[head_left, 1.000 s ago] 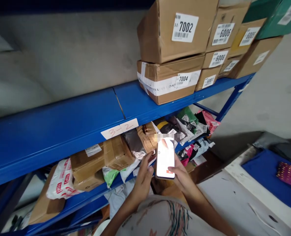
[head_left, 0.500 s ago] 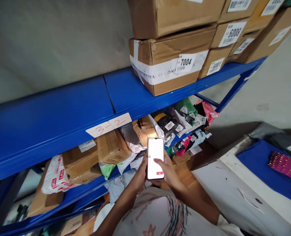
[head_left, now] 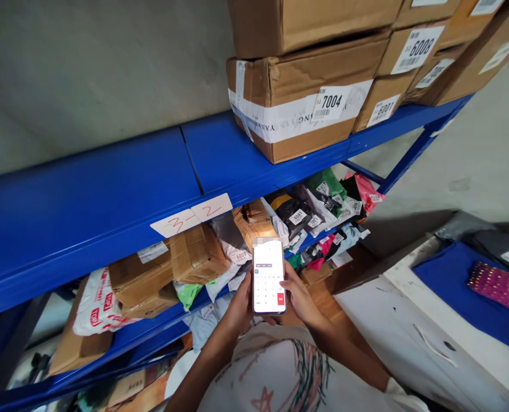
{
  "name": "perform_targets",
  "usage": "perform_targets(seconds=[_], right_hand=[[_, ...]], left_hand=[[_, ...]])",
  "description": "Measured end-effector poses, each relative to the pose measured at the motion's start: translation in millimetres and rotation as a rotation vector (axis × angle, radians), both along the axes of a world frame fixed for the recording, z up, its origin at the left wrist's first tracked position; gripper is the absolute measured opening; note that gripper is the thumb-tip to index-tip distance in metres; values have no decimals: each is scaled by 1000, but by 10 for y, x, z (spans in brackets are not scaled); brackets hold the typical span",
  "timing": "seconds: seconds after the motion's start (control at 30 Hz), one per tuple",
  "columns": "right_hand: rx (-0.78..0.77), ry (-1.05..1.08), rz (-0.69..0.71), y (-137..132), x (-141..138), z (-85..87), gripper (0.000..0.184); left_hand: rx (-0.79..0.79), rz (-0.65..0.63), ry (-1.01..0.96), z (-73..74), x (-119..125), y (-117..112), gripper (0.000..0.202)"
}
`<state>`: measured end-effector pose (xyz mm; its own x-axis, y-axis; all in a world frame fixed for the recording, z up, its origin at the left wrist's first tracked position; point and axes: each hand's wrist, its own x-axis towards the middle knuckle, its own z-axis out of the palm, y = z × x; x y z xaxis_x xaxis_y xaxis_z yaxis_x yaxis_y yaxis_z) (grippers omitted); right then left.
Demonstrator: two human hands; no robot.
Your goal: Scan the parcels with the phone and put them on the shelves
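Note:
A smartphone [head_left: 268, 280] stands upright between my two hands, its lit screen facing me with a number keypad and a red button. My left hand [head_left: 242, 294] wraps round its left edge. On the other side my right hand [head_left: 296, 289] grips the right edge, the thumb at the screen's right border. Most of the fingers are hidden behind the phone. Just beyond the phone's top lies a brown parcel [head_left: 254, 220], lit by a bright spot. Beside it is a grey parcel [head_left: 228, 237] with a label reading 6009.
A blue shelf [head_left: 108, 171] crosses the view, bearing a card [head_left: 192, 214] marked 3-2. Cardboard boxes, one labelled 7004 [head_left: 306, 137], are stacked on it. Below lie several bagged parcels [head_left: 295, 217]. At right stands a white box [head_left: 383, 326] near blue cloth [head_left: 452, 286].
The phone's screen has switched from a mostly blank page to one with a keypad. My right thumb has moved from mid-screen to the right edge. The phone has shifted slightly left.

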<state>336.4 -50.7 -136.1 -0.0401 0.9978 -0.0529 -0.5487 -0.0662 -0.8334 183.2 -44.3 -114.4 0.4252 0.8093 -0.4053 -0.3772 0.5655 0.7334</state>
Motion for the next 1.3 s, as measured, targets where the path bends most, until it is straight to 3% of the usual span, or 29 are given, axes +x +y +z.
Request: perform_targets(seconds=[0.37, 0.53, 0.83, 1.03, 1.2, 1.3], right_hand=[[63, -151, -54, 17, -92, 69, 49], [55, -5, 81, 19, 2, 87, 57], [-20, 70, 108, 15, 36, 105, 65], [-23, 70, 79, 38, -2, 144, 55], [-19, 11, 12, 66, -27, 128, 38], [21, -17, 51, 69, -10, 132, 55]], left_hand=[[77, 60, -21, 13, 48, -4, 74], [72, 23, -54, 13, -3, 9, 72], [134, -113, -120, 161, -60, 30, 107], [130, -134, 9, 101, -88, 38, 109], [128, -126, -127, 161, -55, 62, 106], [134, -122, -140, 168, -42, 69, 99]])
